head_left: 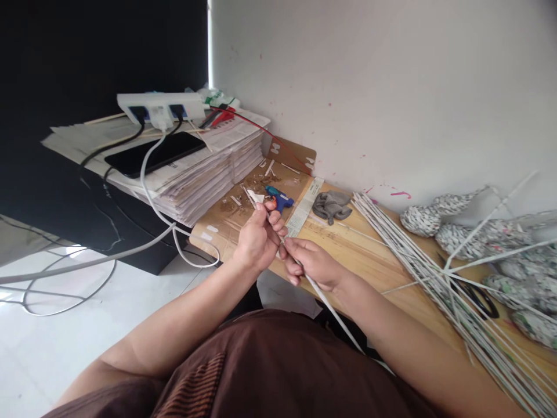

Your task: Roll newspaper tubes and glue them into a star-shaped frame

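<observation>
A long, thin rolled-paper stick (331, 310) runs slantwise through both of my hands, over the near edge of the wooden table (365, 249). My left hand (260, 235) is closed round its upper part, fingers curled. Close below, my right hand (312, 262) pinches the same stick between thumb and fingers. Just past my left fingers lies a blue glue gun (284, 201) on brown cardboard. A small white paper scrap (256, 196) shows near my left fingertips. The exact spot between the two hands is partly hidden by fingers.
At left, a tall paper stack (217, 180) carries a power strip (161, 109) and a black phone (154, 154); cables hang off it. A grey cloth (332, 206), a bundle of paper sticks (404, 261), black-handled scissors (481, 302) and woven paper shapes (463, 239) lie rightward.
</observation>
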Tool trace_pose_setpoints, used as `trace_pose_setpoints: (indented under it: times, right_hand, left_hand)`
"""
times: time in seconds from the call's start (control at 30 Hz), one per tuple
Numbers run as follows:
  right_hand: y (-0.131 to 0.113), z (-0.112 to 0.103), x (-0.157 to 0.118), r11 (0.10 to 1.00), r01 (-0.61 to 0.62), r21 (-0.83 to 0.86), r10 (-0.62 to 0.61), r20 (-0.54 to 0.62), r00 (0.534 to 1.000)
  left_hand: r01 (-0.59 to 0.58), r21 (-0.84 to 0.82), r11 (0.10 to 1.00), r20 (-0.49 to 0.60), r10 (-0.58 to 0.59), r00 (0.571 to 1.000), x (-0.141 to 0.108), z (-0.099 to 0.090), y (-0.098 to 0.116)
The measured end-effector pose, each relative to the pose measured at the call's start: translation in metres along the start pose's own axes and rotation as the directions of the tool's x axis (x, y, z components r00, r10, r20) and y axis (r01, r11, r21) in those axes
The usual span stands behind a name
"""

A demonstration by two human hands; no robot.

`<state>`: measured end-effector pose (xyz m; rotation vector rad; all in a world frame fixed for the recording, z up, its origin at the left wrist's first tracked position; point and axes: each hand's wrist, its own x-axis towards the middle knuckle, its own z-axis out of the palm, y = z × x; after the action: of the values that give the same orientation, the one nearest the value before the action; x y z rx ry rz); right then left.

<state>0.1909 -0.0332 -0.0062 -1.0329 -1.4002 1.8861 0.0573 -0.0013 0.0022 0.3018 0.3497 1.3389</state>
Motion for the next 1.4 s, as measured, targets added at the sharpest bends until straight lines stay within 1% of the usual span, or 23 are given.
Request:
trace_pose_setpoints:
  times: [0.07, 0.1, 0.17, 0.27, 0.3, 0.43, 0.47, 0.53, 0.6, 0.63, 0.67, 0.73, 0.8, 0.87, 0.97, 1.03, 1.1, 1.13, 1.2, 1.27, 1.3, 1.33, 1.4]
  right_hand:
    - [0.0, 0.002, 0.0, 0.968, 0.088, -0.236, -0.125, -0.149, 0.981]
    - [-0.001, 0.003, 0.0, 0.948, 0.108, -0.299, -0.172, -0.194, 0.966]
    - [-0.003, 0.004, 0.0, 0.967, 0.097, -0.234, -0.143, -0.187, 0.972]
    - [-0.006, 0.002, 0.001, 1.0, -0.005, 0.028, 0.006, -0.015, 1.0]
    - [-0.006, 0.002, 0.002, 0.999, -0.011, 0.037, 0.012, -0.006, 1.0]
    - [-0.007, 0.001, 0.004, 0.981, 0.093, -0.169, -0.124, -0.182, 0.975]
    - [-0.007, 0.001, 0.004, 0.986, 0.092, -0.138, -0.114, -0.163, 0.98]
    - [-0.009, 0.0, 0.003, 0.999, 0.028, 0.043, -0.028, -0.015, 0.999]
    - [-0.011, -0.001, 0.002, 0.983, -0.048, 0.177, 0.027, 0.12, 0.992]
    - [-0.011, -0.001, 0.001, 0.984, -0.05, 0.171, 0.03, 0.119, 0.992]
    - [-0.011, -0.002, 0.001, 0.993, -0.02, 0.113, 0.013, 0.062, 0.998]
    - [-0.01, -0.002, 0.002, 0.992, 0.072, -0.1, -0.083, -0.115, 0.99]
    - [-0.01, -0.003, 0.003, 0.961, 0.114, -0.253, -0.169, -0.208, 0.963]
    - [-0.01, -0.005, 0.003, 0.98, 0.09, -0.177, -0.117, -0.148, 0.982]
    - [-0.013, -0.007, 0.003, 0.998, -0.021, 0.06, 0.018, 0.058, 0.998]
    - [-0.013, -0.007, 0.003, 1.0, -0.001, 0.007, 0.001, 0.023, 1.0]
    - [-0.014, -0.006, 0.004, 0.989, 0.061, -0.136, -0.076, -0.11, 0.991]
    - [-0.014, -0.006, 0.004, 0.985, 0.077, -0.157, -0.101, -0.149, 0.984]
    - [-0.014, -0.005, 0.004, 0.997, 0.061, -0.035, -0.065, -0.101, 0.993]
    - [-0.015, -0.005, 0.003, 0.989, -0.018, 0.148, 0.012, 0.041, 0.999]
    - [-0.015, -0.005, 0.003, 0.983, -0.045, 0.18, 0.03, 0.084, 0.996]
    - [-0.014, -0.006, 0.002, 0.987, -0.046, 0.154, 0.034, 0.081, 0.996]
    - [-0.013, -0.006, 0.003, 1.0, 0.015, -0.024, -0.017, -0.046, 0.999]
  left_hand:
    - [-0.013, 0.027, 1.0, -0.022, 0.014, 1.0, 0.0, 0.0, -0.001]
    - [-0.015, 0.04, 0.999, -0.027, 0.016, 1.0, 0.0, -0.001, -0.001]
    - [-0.011, 0.059, 0.998, -0.023, 0.013, 1.0, -0.001, -0.001, -0.001]
    - [-0.006, 0.077, 0.997, -0.009, 0.007, 1.0, -0.002, 0.0, 0.0]
    - [-0.004, 0.087, 0.996, -0.007, 0.005, 1.0, -0.002, 0.0, 0.0]
    - [0.005, 0.143, 0.99, 0.014, -0.008, 1.0, -0.003, -0.001, -0.001]
    - [0.0, 0.146, 0.989, 0.024, -0.004, 1.0, -0.003, -0.002, -0.001]
    - [-0.015, 0.138, 0.99, 0.048, 0.009, 0.999, -0.002, -0.003, -0.001]
    - [-0.017, 0.141, 0.99, 0.063, 0.009, 0.998, -0.002, -0.003, -0.001]
    - [-0.016, 0.154, 0.988, 0.067, 0.006, 0.998, -0.002, -0.004, -0.001]
    - [-0.017, 0.171, 0.985, 0.067, 0.006, 0.998, -0.002, -0.004, 0.0]
    - [-0.025, 0.208, 0.978, 0.062, 0.013, 0.998, -0.002, -0.004, -0.001]
    - [-0.037, 0.234, 0.972, 0.071, 0.021, 0.997, -0.002, -0.004, -0.001]
    - [-0.034, 0.244, 0.969, 0.085, 0.014, 0.996, -0.003, -0.004, -0.002]
    - [-0.026, 0.241, 0.97, 0.098, 0.002, 0.995, -0.004, -0.004, -0.002]
    - [-0.031, 0.253, 0.967, 0.11, 0.003, 0.994, -0.004, -0.004, -0.002]
    - [-0.042, 0.283, 0.958, 0.123, 0.008, 0.992, -0.003, -0.005, -0.001]
    - [-0.047, 0.299, 0.953, 0.125, 0.009, 0.992, -0.003, -0.006, -0.001]
    - [-0.051, 0.317, 0.947, 0.118, 0.014, 0.993, -0.003, -0.007, 0.0]
    - [-0.037, 0.315, 0.948, 0.112, 0.002, 0.994, -0.003, -0.008, 0.001]
    - [-0.026, 0.312, 0.95, 0.112, -0.01, 0.994, -0.003, -0.009, 0.002]
    - [-0.013, 0.31, 0.951, 0.113, -0.023, 0.993, -0.003, -0.009, 0.003]
    - [0.01, 0.315, 0.949, 0.114, -0.048, 0.992, -0.003, -0.009, 0.005]
